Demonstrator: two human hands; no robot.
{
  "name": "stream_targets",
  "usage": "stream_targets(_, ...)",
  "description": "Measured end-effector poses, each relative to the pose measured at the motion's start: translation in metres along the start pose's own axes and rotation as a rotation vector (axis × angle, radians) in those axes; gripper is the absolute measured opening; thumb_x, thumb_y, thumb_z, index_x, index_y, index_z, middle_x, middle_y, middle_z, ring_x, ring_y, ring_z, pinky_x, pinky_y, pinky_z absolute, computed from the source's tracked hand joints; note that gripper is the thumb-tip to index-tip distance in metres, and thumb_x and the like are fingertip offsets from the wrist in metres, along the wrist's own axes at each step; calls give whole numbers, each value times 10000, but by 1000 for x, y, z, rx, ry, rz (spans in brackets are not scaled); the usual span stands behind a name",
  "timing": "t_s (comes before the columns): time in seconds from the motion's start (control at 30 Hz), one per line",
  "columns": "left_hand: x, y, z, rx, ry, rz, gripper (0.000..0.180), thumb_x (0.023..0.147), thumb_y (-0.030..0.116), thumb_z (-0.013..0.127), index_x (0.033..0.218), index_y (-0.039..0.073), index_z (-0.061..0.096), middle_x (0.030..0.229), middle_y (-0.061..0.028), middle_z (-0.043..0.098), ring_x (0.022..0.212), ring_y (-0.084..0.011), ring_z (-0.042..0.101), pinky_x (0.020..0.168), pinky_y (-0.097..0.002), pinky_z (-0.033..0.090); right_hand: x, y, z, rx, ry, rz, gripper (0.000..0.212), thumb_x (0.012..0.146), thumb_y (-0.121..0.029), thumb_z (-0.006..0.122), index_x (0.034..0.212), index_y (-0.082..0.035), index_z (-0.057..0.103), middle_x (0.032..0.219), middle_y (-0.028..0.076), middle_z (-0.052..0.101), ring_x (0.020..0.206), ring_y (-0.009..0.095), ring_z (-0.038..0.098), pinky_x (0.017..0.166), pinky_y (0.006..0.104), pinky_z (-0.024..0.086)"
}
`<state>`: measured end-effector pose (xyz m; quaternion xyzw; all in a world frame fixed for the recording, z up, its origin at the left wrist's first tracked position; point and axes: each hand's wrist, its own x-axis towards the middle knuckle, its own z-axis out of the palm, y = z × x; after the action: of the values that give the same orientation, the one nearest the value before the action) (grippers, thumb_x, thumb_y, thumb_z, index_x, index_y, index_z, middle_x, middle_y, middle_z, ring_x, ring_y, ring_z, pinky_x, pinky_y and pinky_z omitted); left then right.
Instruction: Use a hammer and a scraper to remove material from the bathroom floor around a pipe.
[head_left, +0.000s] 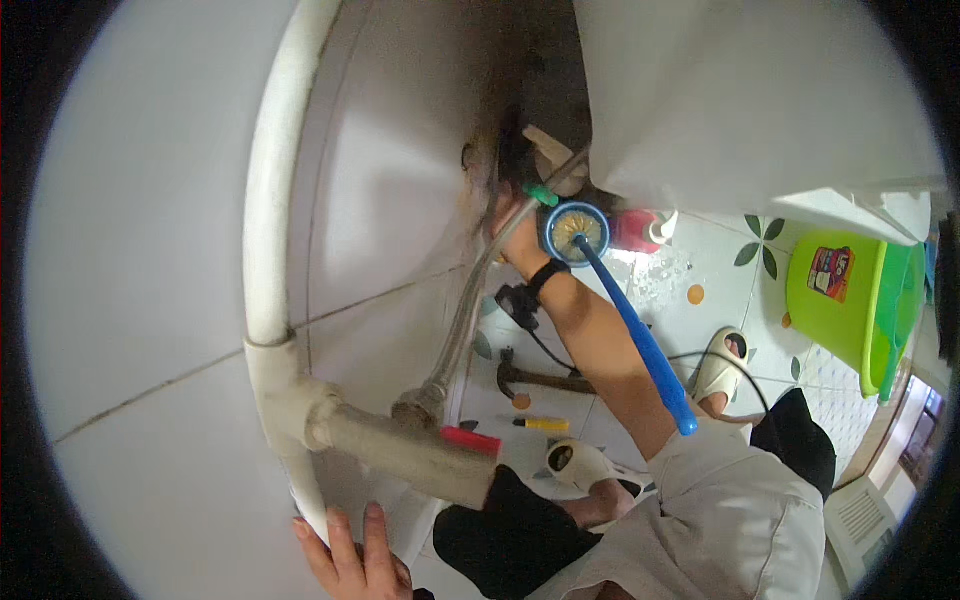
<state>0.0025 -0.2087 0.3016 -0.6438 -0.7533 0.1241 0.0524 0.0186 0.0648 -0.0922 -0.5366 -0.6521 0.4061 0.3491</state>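
At the lower left my left hand (358, 562) has its fingers stretched out against the white tiled wall, by the lower end of a white pipe (268, 220). My right hand (518, 240) reaches low into the dark gap beside the wall, a black band (548, 274) round the wrist. Its fingers are mostly hidden behind a metal hose (468, 300) and in shadow, so I cannot make out a grip. A green piece (541, 194) sits on the hose just above that hand. Close by, a brush with a blue handle (640, 340) stands in a round blue holder (577, 207).
A large white fixture (740, 110) overhangs the right. Beneath it stands a pink bottle (634, 230). On the floor lie a hammer (540, 378) and a yellow-handled tool (546, 425). A red valve handle (470, 440) juts by the pipe. A green bucket (830, 300) stands farther right.
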Motion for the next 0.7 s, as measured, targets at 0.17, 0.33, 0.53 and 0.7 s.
stream_targets(0.17,-2,0,-1,7,-26,-24,367,849,64,398,1134,85,629,1324,-211,441,1197,-470,405,1006,-560,321,-1,-39,-6,138,119,146,379,915,-256,404,733,36,563,686,283,561,696,454,564,608,521,428)
stream_targets(0.33,-3,2,3,8,-25,-26,350,877,96,394,1140,75,624,1336,-215,424,1204,-458,402,1005,-567,316,-12,-3,1,125,68,165,307,875,-221,451,744,25,581,698,279,572,706,455,568,638,500,454)
stream_targets(0.53,-1,0,4,14,5,-1,359,872,84,387,1140,76,627,1357,-205,401,1217,-447,394,1007,-566,312,-16,-28,-1,44,64,146,239,832,-204,499,830,12,602,748,271,585,785,441,583,669,482,468)
stream_targets(0.7,0,4,1,-7,6,3,377,850,51,383,1135,73,628,1331,-211,429,1213,-448,397,1008,-566,313,6,-2,7,120,153,117,272,848,-224,486,784,24,576,736,271,580,771,438,582,664,481,464)
